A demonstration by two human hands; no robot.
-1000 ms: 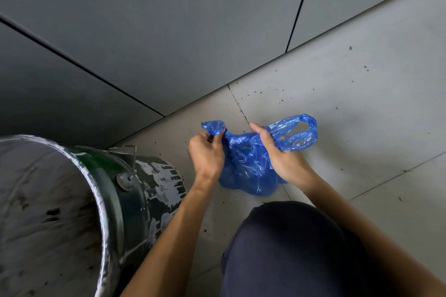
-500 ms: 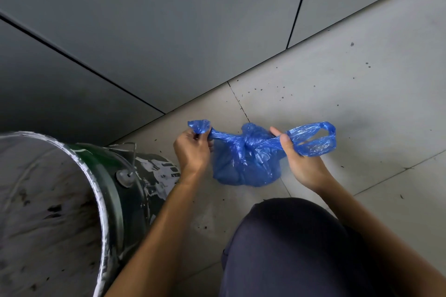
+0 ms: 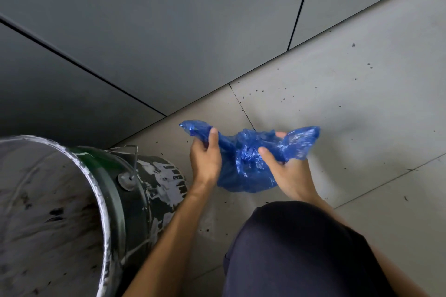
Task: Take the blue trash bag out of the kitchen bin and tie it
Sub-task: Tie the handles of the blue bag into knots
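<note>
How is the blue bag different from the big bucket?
The blue bag is soft and crumpled; the bucket is stiff and round. The bag is plain blue; the bucket is dark green with white paint smears. The left hand and right hand hold the bag; nothing touches the bucket. Both are down by the floor.

Crinkled glossy plastic bag (image 3: pixel 243 164); paint-smeared metal bin (image 3: pixel 135 190).

Left hand (image 3: pixel 205 159), right hand (image 3: pixel 289 171) clenched.
</note>
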